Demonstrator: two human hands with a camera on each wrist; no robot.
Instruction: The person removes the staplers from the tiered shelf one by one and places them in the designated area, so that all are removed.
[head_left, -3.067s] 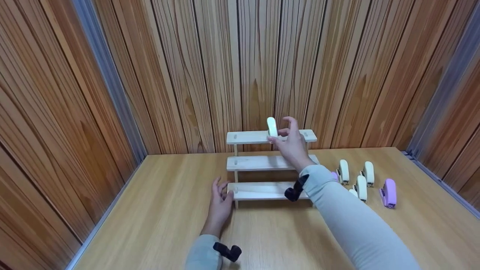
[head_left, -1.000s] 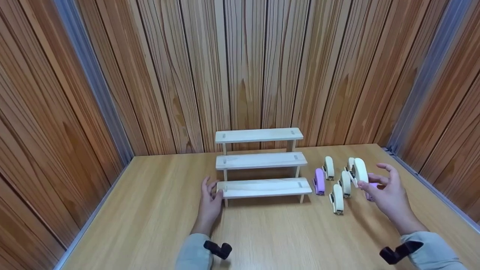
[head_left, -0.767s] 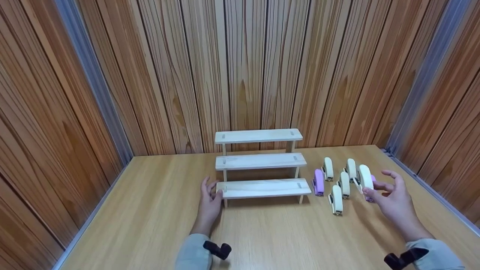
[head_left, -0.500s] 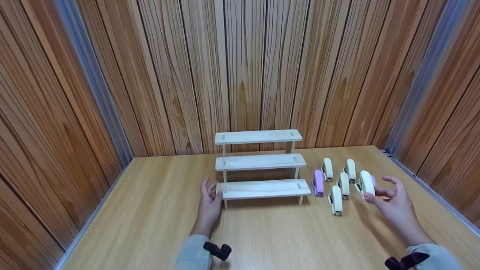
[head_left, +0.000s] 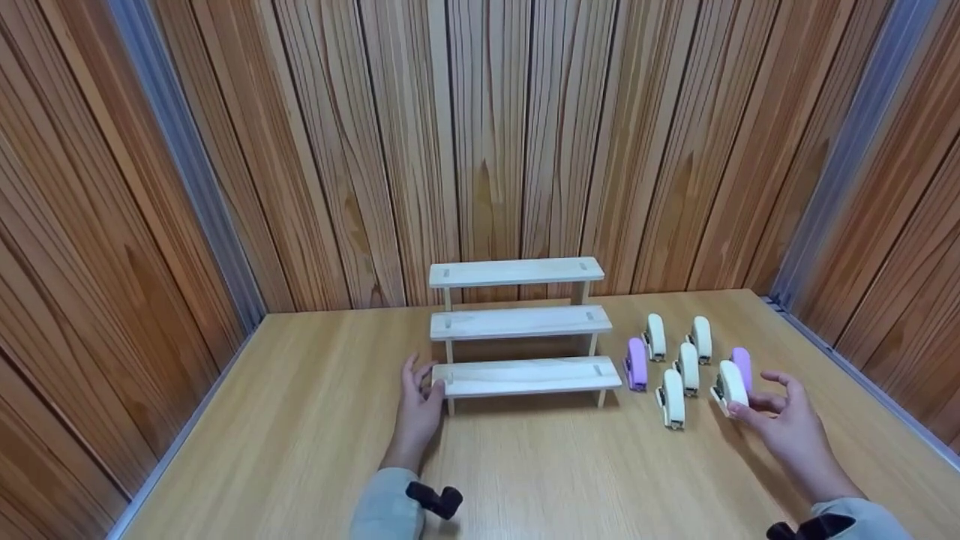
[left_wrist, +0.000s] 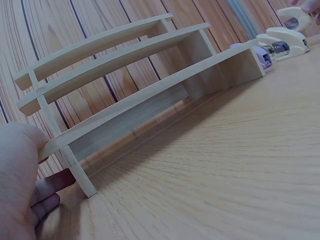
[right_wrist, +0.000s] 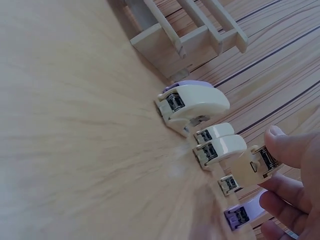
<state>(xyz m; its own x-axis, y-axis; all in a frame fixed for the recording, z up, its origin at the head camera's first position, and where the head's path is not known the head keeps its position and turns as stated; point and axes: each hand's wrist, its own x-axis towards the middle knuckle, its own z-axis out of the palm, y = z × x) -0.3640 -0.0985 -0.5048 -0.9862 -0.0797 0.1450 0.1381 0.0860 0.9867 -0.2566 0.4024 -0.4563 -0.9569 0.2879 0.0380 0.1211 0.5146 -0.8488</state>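
In the head view a three-step wooden shelf (head_left: 525, 376) stands mid-table. My left hand (head_left: 420, 409) grips the left end of its lowest board; in the left wrist view the thumb is at the board's end and the fingers are by the leg. At the right, my right hand (head_left: 791, 431) pinches a cream mini stapler (head_left: 730, 386) between thumb and fingers, close over the table in front of a purple stapler (head_left: 741, 367). The right wrist view shows the held stapler (right_wrist: 250, 167) tilted, its metal end toward the thumb.
Several more staplers stand upright between shelf and right hand: a purple one (head_left: 636, 364) beside the shelf, and cream ones (head_left: 673, 399) in loose rows. Wood-panelled walls (head_left: 487, 150) enclose the table (head_left: 315, 420) at the back and sides.
My right hand has carried the cream stapler from over the top board to the right side, then lower and nearer, uncovering the purple stapler behind. My left hand keeps its grip.
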